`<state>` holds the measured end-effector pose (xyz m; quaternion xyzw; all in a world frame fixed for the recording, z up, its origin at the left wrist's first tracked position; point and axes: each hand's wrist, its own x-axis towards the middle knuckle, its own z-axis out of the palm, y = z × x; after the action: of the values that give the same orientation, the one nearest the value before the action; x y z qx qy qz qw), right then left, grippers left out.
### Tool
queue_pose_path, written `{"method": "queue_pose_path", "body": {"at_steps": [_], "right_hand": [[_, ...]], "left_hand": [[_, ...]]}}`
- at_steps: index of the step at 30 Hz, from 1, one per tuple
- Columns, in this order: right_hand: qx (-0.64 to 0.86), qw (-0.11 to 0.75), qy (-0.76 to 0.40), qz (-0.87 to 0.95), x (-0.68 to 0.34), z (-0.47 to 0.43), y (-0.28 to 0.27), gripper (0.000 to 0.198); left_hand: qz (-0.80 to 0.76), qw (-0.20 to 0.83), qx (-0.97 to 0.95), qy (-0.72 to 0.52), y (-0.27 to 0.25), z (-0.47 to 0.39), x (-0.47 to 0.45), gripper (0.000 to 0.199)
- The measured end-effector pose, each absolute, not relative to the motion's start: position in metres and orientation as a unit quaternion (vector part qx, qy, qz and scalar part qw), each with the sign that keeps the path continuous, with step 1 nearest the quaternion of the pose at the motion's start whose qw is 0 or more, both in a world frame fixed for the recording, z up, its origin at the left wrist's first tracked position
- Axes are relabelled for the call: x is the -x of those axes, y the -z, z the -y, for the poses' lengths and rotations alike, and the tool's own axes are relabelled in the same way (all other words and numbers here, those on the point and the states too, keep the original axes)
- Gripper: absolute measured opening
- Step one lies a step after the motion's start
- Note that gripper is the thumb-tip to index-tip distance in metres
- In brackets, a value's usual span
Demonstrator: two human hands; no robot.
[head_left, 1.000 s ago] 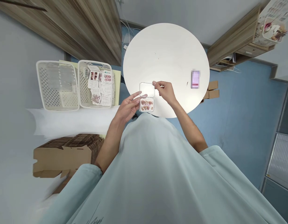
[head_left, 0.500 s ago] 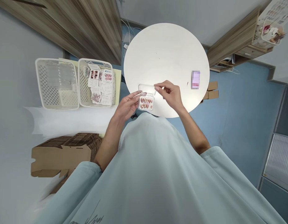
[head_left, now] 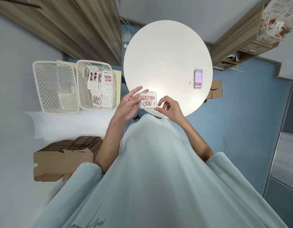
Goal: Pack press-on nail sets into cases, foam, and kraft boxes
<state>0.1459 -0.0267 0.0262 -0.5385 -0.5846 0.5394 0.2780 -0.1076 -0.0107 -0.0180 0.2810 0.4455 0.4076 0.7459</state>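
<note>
A person in a pale blue shirt (head_left: 170, 164) worked at the near edge of a round white bench (head_left: 167, 47), the left hand (head_left: 127, 106) gripping one end of a clear case (head_left: 152, 100) between thumb and fingers. Two rows of pinkish false nails (head_left: 147, 103) showed inside. The right hand (head_left: 173, 110) was poised at the case's opposite end, thumb and forefinger slightly parted; whether they touched it could not be told. To the left stood folded brown cardboard (head_left: 63, 161), a white sheet (head_left: 70, 123) and, beyond, two perforated white baskets (head_left: 82, 96) side by side, the right one holding nail cards (head_left: 105, 91). Across the bench, near its right rim, lay a blurred purple rectangle (head_left: 198, 79), with small brown boxes (head_left: 216, 93) past the edge and a wooden cabinet (head_left: 234, 38) farther off
</note>
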Motion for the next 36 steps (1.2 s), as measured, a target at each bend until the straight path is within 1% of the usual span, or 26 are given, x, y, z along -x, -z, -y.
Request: {"method": "queue_pose_path", "body": {"at_steps": [4, 8, 12, 15, 19, 25, 36], "right_hand": [[0.549, 0.286, -0.593, 0.515, -0.144, 0.026, -0.024, 0.055], [0.548, 0.272, -0.655, 0.443, -0.136, 0.027, -0.013, 0.065], [0.536, 0.278, -0.681, 0.414, -0.129, 0.030, -0.005, 0.068], [0.532, 0.287, -0.683, 0.411, -0.129, 0.030, -0.001, 0.068], [0.541, 0.286, -0.668, 0.423, -0.134, 0.027, 0.007, 0.069], [0.541, 0.281, -0.660, 0.438, -0.140, 0.024, 0.018, 0.068], [0.536, 0.263, -0.671, 0.439, -0.139, 0.021, 0.028, 0.068]], "left_hand": [[-0.443, 0.742, -0.288, -0.413, 0.018, 0.009, 0.107, 0.073], [-0.442, 0.741, -0.287, -0.417, 0.017, 0.009, 0.106, 0.072], [-0.441, 0.736, -0.295, -0.420, 0.015, 0.011, 0.105, 0.072], [-0.458, 0.719, -0.312, -0.419, 0.012, 0.017, 0.106, 0.074], [-0.518, 0.684, -0.334, -0.391, 0.008, 0.030, 0.108, 0.077], [-0.567, 0.646, -0.350, -0.371, 0.017, 0.044, 0.104, 0.083], [-0.588, 0.618, -0.364, -0.374, 0.024, 0.048, 0.105, 0.077]]}}
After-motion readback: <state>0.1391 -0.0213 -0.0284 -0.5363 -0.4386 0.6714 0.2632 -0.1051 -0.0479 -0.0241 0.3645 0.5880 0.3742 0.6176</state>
